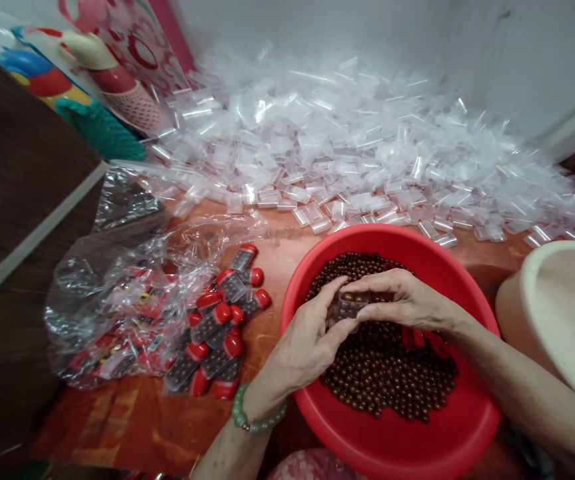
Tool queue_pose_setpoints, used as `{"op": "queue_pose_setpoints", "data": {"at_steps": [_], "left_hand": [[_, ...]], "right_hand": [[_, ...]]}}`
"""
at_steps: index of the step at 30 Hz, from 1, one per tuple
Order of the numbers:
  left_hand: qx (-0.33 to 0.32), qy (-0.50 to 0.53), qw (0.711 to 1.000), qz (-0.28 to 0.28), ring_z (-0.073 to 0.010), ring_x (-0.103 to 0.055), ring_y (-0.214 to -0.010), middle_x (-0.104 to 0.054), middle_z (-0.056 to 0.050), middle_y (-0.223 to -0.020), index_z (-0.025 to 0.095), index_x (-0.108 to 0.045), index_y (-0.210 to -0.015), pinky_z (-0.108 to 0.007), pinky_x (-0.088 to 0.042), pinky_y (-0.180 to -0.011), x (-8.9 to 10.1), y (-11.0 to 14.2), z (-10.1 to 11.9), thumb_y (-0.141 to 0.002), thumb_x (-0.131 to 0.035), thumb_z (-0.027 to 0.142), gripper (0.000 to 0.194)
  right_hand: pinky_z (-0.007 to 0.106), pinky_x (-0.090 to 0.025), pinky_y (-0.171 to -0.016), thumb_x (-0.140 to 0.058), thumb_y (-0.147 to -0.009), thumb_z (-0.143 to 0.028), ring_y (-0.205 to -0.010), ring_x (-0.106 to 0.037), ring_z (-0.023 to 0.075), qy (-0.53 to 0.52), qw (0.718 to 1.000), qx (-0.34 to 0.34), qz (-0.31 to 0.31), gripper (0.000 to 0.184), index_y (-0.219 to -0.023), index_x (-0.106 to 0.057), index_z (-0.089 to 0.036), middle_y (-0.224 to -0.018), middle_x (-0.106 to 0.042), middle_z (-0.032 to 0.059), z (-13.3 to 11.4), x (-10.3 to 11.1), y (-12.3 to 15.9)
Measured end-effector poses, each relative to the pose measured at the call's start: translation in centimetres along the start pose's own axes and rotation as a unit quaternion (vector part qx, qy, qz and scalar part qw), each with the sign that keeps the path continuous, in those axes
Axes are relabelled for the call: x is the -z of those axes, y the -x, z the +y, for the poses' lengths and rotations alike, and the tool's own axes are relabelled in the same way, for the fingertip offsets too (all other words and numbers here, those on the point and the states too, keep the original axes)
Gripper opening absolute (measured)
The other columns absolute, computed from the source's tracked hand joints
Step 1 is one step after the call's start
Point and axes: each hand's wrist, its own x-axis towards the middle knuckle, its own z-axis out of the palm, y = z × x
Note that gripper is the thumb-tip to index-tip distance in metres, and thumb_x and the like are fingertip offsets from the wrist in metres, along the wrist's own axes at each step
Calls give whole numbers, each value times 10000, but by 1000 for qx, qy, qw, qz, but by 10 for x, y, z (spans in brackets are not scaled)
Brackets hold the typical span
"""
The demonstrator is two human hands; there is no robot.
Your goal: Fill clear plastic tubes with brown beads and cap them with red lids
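Note:
Over a red basin (pixel 467 407) my two hands meet around a small clear plastic box (pixel 351 305) with brown balls inside. My left hand (pixel 312 333), a green bead bracelet (pixel 257 417) at its wrist, grips the box from the left with thumb and fingers. From the right, my right hand (pixel 407 300) pinches the same box. Many shiny brown balls (pixel 387 380) lie in the basin below. Red plastic caps (pixel 420 339) rest on the balls beneath my right wrist.
Left of the basin lie filled boxes with red caps (pixel 217 333) and a clear plastic bag (pixel 132 320) of red pieces. A broad heap of clear empty boxes (pixel 347 147) spreads along the back wall. A cream tub (pixel 562 320) stands at right, a dark brown panel (pixel 17 200) at left.

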Motion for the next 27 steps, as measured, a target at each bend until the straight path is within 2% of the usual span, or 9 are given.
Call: {"op": "queue_pose_setpoints", "data": {"at_steps": [3,7,13,17,20,23,27], "left_hand": [[26,30,999,-31,-229,-659,-1128,-661,-112,-1301,187,-537,-1365,-426,-513,-1036,2,-3,5,-919,-547,154,448],[45,73,996,-36,-241,-666,-1109,-681,-125,-1272,161,-556,-1360,-437,-516,-1023,3,-5,6,-917,-546,165,443],[62,135,988,-37,-225,-681,-1066,-720,-121,-1182,138,-616,-1269,-421,-512,-1021,4,-10,10,-874,-568,170,399],[88,169,981,-30,-183,-694,-984,-729,-105,-1127,125,-612,-1250,-329,-552,-912,4,-10,12,-863,-593,197,394],[101,205,973,-21,-155,-691,-934,-727,-97,-1104,119,-610,-1236,-283,-556,-858,3,-10,12,-855,-613,203,391],[87,222,971,-19,-147,-686,-931,-729,-87,-1097,130,-638,-1183,-260,-551,-853,3,-10,11,-836,-653,215,357],[88,246,965,-25,-149,-699,-869,-734,-89,-1075,149,-666,-1140,-244,-566,-777,6,-10,9,-855,-679,288,317]], "right_hand": [[342,-523,-970,-670,-898,-287,-1063,-689,187,32,999,16,10,372,-1264,-662,-226,-1171,-732,47,-2,1,1],[370,-506,-1002,-677,-892,-261,-1116,-671,200,80,995,47,34,427,-1313,-618,-218,-1224,-712,71,-5,1,1],[293,-531,-917,-647,-921,-264,-1019,-697,176,114,990,75,29,321,-1236,-664,-208,-1128,-746,57,-5,0,-1],[248,-555,-754,-706,-874,-289,-818,-710,151,88,990,66,84,229,-1082,-696,-194,-937,-755,27,-5,0,1],[241,-554,-669,-718,-859,-317,-723,-695,141,44,993,46,100,179,-987,-684,-196,-825,-730,2,-6,-1,2],[252,-557,-688,-718,-856,-314,-745,-690,144,28,994,45,94,187,-988,-672,-189,-844,-723,9,-7,-2,2],[272,-558,-740,-690,-877,-294,-812,-688,155,41,994,46,88,251,-1095,-658,-174,-935,-720,41,-6,-1,2]]}}
